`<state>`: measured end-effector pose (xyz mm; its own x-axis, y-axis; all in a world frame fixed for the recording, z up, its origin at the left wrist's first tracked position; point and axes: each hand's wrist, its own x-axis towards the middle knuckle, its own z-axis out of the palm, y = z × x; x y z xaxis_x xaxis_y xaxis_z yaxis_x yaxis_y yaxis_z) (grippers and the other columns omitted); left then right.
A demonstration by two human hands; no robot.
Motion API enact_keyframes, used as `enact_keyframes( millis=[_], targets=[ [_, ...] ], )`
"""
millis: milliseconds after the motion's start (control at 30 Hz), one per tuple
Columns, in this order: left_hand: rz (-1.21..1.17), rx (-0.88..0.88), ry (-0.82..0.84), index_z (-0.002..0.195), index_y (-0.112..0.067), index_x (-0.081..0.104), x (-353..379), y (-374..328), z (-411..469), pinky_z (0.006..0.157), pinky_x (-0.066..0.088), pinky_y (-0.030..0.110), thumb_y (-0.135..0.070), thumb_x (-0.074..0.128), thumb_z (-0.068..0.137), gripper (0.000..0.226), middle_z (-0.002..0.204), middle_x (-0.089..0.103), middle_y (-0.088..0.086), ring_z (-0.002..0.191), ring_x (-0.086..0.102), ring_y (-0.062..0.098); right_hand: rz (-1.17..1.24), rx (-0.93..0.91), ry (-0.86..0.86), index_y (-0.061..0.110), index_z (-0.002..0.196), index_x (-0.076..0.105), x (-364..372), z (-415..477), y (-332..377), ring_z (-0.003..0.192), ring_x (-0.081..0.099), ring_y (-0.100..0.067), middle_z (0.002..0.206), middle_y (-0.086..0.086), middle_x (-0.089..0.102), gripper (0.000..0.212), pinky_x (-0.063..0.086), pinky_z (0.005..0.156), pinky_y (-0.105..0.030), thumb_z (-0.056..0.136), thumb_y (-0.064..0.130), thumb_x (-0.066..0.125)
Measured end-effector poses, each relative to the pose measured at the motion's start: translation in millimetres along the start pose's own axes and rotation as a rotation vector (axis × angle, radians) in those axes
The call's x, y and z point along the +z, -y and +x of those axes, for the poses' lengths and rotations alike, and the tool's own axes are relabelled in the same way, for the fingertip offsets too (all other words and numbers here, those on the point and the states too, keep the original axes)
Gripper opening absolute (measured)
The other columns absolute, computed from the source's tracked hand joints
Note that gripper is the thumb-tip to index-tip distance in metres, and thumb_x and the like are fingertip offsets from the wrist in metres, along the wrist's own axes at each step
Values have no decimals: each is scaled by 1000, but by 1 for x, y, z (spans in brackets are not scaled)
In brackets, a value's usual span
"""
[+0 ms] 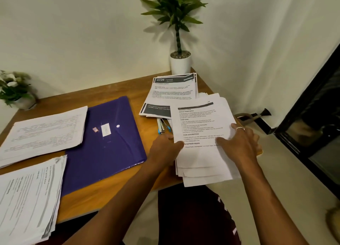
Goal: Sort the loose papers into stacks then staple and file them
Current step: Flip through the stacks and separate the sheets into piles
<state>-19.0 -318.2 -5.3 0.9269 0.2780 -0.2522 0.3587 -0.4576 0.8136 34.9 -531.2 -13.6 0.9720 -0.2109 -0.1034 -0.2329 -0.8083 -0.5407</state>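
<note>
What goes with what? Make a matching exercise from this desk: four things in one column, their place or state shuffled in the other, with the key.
1 folder
2 stapler
3 plant
4 loose sheets

A in a white pot at the far corner of the desk
B fanned out, overhanging the desk's near edge
C purple, lying flat mid-desk
D partly hidden, blue tip showing

Pairs: 1-C, 2-D, 3-A, 4-B
</note>
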Motion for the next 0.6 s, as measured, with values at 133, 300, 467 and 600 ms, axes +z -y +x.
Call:
enact_keyframes(
  millis=[133, 300, 467, 600],
  targets=[
    [-60, -10, 4, 99, -30, 66, 6, -4, -3, 71, 62, 28, -20, 71, 95, 12, 130, 70, 0, 101, 71, 18, 49, 4, 15, 30, 148, 43, -6, 3, -5, 141, 29, -31, 153, -4, 38, 78, 33, 109, -52, 80, 48, 76],
    [-22, 26, -32, 123, -13, 67, 11, -1, -5, 62, 53, 13, -22, 75, 93, 33, 133, 68, 1, 101, 67, 14, 127, -43, -1, 29, 146, 47, -7, -1, -15, 140, 29, -30, 152, -4, 39, 71, 30, 112, -48, 82, 35, 77],
    [-5, 64, -80, 126, -13, 66, 14, -1, -6, 64, 46, 8, -25, 74, 93, 36, 134, 67, 1, 112, 66, 16, 185, -40, -4, 27, 144, 51, -11, -5, -15, 138, 31, -30, 146, -4, 49, 66, 34, 111, -49, 83, 29, 78],
    [6, 101, -88, 130, -12, 63, 17, 1, -10, 64, 42, 6, -25, 72, 95, 39, 135, 66, 1, 103, 61, 9, 293, -10, -59, 32, 130, 60, -11, -9, -13, 125, 50, -28, 125, 2, 64, 57, 42, 105, -54, 78, 20, 79]
  ],
)
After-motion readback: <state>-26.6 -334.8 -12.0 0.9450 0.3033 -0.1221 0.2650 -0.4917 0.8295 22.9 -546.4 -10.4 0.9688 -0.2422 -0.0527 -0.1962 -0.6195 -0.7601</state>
